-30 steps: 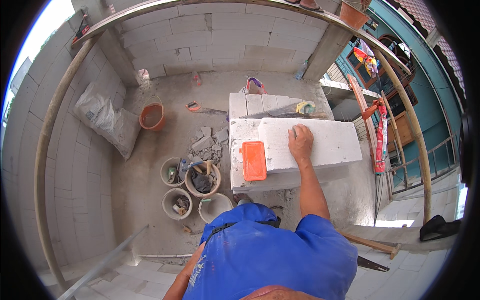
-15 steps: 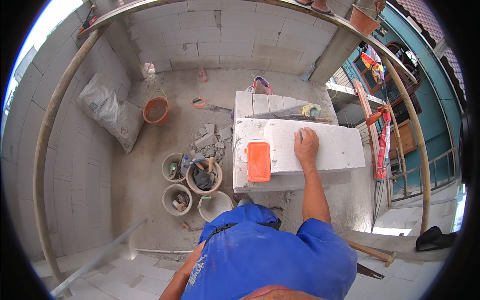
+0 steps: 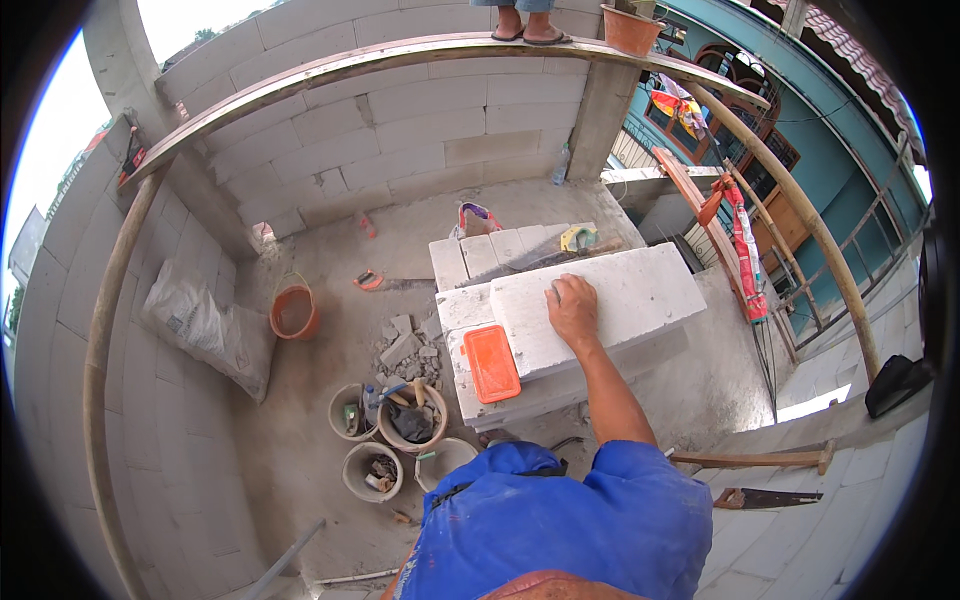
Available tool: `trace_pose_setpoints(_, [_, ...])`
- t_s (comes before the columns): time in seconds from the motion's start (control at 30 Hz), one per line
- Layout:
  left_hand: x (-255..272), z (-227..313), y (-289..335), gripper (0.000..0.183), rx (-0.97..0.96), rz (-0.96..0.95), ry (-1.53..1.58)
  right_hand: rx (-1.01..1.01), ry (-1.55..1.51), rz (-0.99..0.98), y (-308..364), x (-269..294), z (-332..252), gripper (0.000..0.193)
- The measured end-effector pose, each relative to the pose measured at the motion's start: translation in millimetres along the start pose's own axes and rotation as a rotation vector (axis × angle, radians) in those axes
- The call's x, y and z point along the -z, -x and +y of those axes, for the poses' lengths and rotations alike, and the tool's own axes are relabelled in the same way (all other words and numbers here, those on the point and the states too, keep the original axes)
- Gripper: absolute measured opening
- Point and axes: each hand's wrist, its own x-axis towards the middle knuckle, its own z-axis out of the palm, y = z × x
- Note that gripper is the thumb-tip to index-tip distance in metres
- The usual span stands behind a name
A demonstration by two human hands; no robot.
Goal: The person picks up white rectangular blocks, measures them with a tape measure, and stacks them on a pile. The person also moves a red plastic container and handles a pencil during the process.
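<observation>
Tilted view since the earlier frame, showing more of a second person's legs (image 3: 509, 20) at twelve o'clock. Nearer, right hand (image 3: 573, 308) curled atop the white block (image 3: 630, 290); cannot tell whether closed on anything. Left hand out of view. Block's long axis: half past eight to half past two. From the right hand: orange box (image 3: 492, 363) at eight, crowding the block's end; handsaw (image 3: 566, 240) at twelve, beyond.

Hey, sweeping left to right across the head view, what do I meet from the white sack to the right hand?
White sack, orange bucket, rubble pile, flat orange rectangular object, right hand.
</observation>
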Motion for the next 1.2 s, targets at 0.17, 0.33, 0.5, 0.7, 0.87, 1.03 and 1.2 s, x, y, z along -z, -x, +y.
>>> trace_pose_setpoints(0.17, [0.7, 0.0, 2.1, 0.076, 0.007, -0.014, -0.011, 0.013, 0.014, 0.012, 1.3, 1.8, -1.9, 0.028])
trace_pose_setpoints(0.33, [-1.4, -1.0, 4.2, 0.077, 0.016, -0.022, -0.007, 0.014, 0.035, -0.007, 1.2, 1.7, -2.1, 0.028])
trace_pose_setpoints(0.5, [-5.2, -0.8, 4.6, 0.077, 0.014, -0.024, 0.006, 0.021, 0.013, -0.012, -0.3, 1.1, -1.6, 0.028])
trace_pose_setpoints(0.7, [-11.2, -4.9, 8.0, 0.078, 0.001, -0.019, 0.037, 0.05, 0.036, 0.056, -1.7, 1.0, -3.8, 0.02])
trace_pose_setpoints(0.87, [-22.1, -20.0, 28.4, 0.078, -0.014, -0.012, 0.081, 0.053, 0.081, 0.037, -6.3, -0.4, -2.5, 0.016])
trace_pose_setpoints(1.03, [-39.6, -53.2, 74.6, 0.079, -0.035, -0.032, 0.11, 0.053, 0.104, 0.044, -4.4, -0.2, -1.3, 0.016])
trace_pose_setpoints(1.2, [-55.1, -66.1, 109.4, 0.079, -0.048, -0.07, 0.084, 0.046, 0.098, 0.004, -5.4, 6.8, -13.2, 0.014])
